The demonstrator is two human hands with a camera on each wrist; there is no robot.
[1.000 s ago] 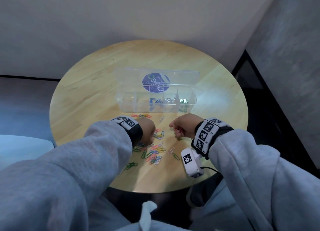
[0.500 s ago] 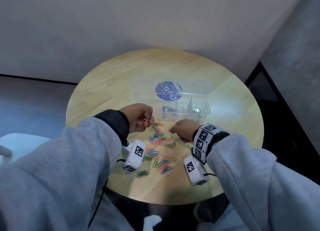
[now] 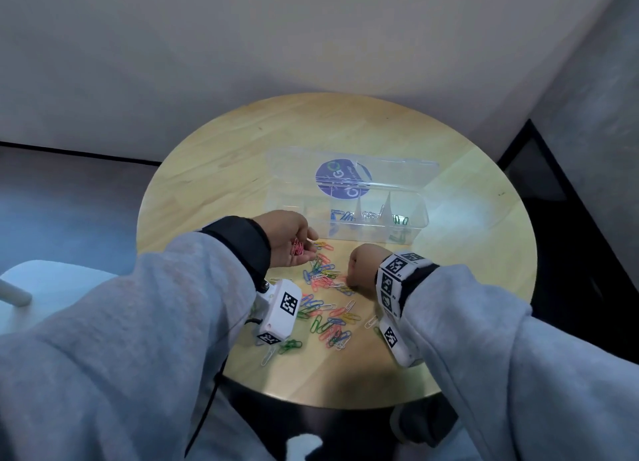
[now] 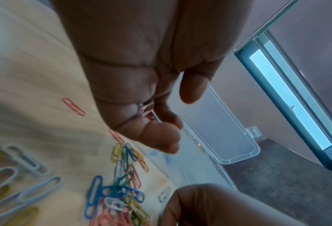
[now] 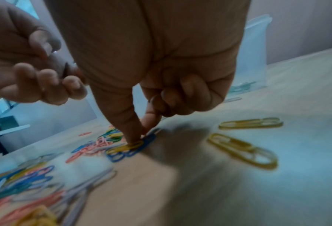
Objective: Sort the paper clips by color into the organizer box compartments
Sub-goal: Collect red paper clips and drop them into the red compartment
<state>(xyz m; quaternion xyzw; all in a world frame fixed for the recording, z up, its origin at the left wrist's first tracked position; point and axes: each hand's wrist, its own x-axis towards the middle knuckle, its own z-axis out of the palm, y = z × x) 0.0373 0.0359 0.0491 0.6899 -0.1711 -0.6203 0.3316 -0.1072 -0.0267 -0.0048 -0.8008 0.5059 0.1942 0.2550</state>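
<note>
My left hand (image 3: 304,244) is cupped palm up just in front of the box, its fingers curled round a few pink paper clips (image 3: 297,248); in the left wrist view the same pink clips (image 4: 147,111) show between the curled fingers. My right hand (image 3: 351,277) reaches down into the loose pile of coloured clips (image 3: 325,277). Its thumb and forefinger (image 5: 131,137) meet on a yellow clip (image 5: 125,147) that lies across a blue one (image 5: 130,152). The clear organizer box (image 3: 420,215) holds blue clips (image 3: 340,216), pale ones and green clips (image 3: 401,220) in separate compartments.
The box's open lid (image 3: 397,170) with a purple sticker lies flat behind it. More clips (image 3: 332,326) are scattered toward the near edge of the round wooden table (image 3: 466,287). A white seat (image 3: 52,281) stands at the left; walls close in behind and at the right.
My left hand lifted off the pile and turned palm up with pink clips in it, moving toward the box. My right hand stayed low at the pile. The head view shifted.
</note>
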